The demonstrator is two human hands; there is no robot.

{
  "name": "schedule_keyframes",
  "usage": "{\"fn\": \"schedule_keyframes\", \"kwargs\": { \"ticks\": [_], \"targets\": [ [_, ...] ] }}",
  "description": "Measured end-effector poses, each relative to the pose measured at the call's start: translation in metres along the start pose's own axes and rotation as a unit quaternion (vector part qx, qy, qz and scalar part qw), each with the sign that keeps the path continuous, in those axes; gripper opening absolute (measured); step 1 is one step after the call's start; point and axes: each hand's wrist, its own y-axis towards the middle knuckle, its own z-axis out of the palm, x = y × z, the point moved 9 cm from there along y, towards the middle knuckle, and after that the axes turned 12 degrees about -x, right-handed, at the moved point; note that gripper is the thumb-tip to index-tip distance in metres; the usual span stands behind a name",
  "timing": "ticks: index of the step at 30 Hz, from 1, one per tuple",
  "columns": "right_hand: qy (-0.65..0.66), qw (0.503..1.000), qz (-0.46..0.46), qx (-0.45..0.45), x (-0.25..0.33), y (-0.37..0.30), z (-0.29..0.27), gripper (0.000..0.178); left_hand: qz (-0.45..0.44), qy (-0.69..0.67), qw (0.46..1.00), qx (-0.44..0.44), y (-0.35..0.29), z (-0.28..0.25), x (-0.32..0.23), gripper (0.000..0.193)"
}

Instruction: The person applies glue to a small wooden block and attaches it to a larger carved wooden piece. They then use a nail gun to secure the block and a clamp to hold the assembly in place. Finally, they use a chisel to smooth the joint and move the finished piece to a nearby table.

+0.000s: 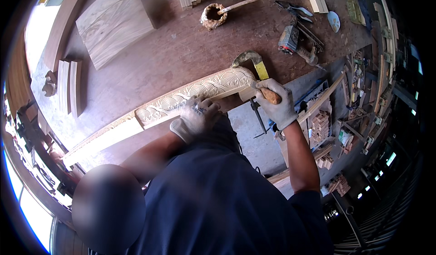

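Monitoring remotely, I judge near-edge trimming: right hand (280, 106) grips wooden handle (271, 96); left hand (198, 114) over carved board (200, 86), grip unclear; next wants steady bracing.

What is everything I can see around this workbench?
Workbench: one, brown, upper middle
Carved wood piece: one, pale, near edge
Clamp: one, yellow-ended, piece's right end
Wooden tool handle: one, brown, below clamp
Pot with stick: one, brown, top centre
Power drill: one, grey, upper right
Wide board: one, brown, upper left
Background clutter: uncountable, mixed, right
Shirt: one, dark blue, bottom
Left hand: one, pale glove, at carved piece
Right hand: one, pale glove, around handle
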Motion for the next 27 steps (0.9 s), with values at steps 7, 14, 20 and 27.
{"fn": "schedule_keyframes", "kwargs": {
  "ticks": [7, 14, 20, 27],
  "targets": [
    [0.055, 0.997, 0.056, -0.014, -0.012, -0.004, -0.001, 0.013, -0.002, 0.007, 1.0, 0.015, 0.0, 0.003, 0.0, 0.015],
    [0.3, 0.903, 0.261, -0.162, -0.062, -0.035, -0.007, 0.016, -0.012, 0.009, 0.999, 0.032, -0.005, 0.006, 0.005, 0.02],
    [0.432, 0.862, 0.224, -0.141, -0.042, -0.061, -0.002, 0.023, 0.017, -0.01, 0.999, -0.028, 0.025, -0.02, -0.02, 0.038],
    [0.42, 0.854, 0.283, -0.117, -0.011, -0.091, 0.032, 0.024, 0.14, 0.039, 0.989, 0.013, 0.051, -0.014, -0.067, 0.026]
  ]
}}
